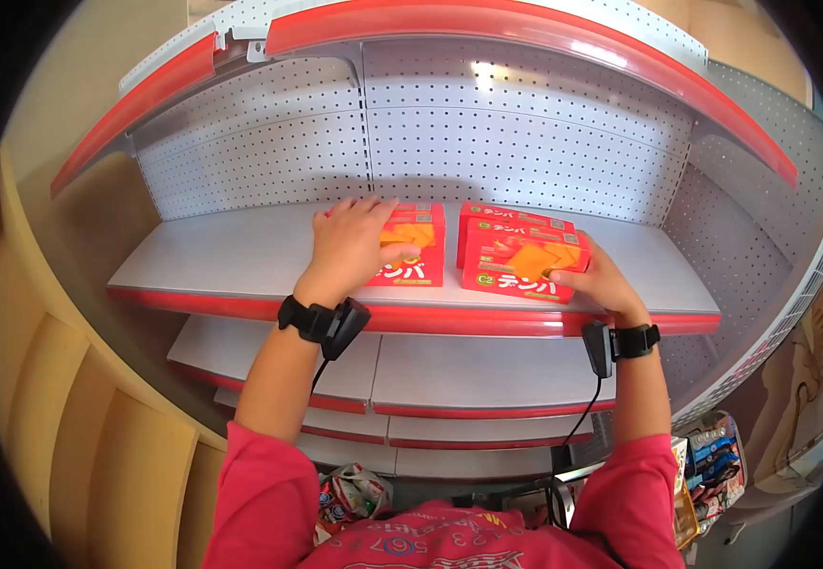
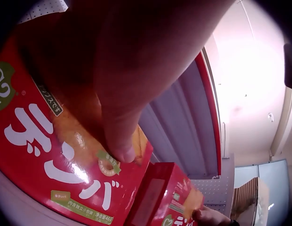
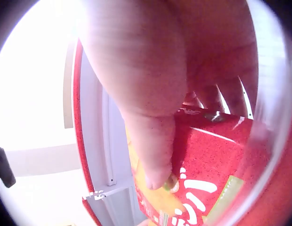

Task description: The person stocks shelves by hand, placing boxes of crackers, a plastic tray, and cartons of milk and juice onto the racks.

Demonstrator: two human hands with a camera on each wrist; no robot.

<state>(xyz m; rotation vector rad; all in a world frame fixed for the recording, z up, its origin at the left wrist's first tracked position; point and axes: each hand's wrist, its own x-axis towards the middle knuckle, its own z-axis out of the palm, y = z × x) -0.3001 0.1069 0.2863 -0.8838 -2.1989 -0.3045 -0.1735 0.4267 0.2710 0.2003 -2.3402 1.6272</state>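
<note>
Both hands are apart on the shelf point(image 1: 212, 261). The right hand point(image 1: 606, 284) grips the near right box point(image 1: 522, 263), another red box point(image 1: 497, 210) behind it. The left hand point(image 1: 347, 245) covers the left box point(image 1: 426, 248) — whether it grips, I cannot tell. White lettering point(image 2: 66, 176) reads "デンバ" — plus a green "C2" mark point(image 2: 4, 87).
</note>
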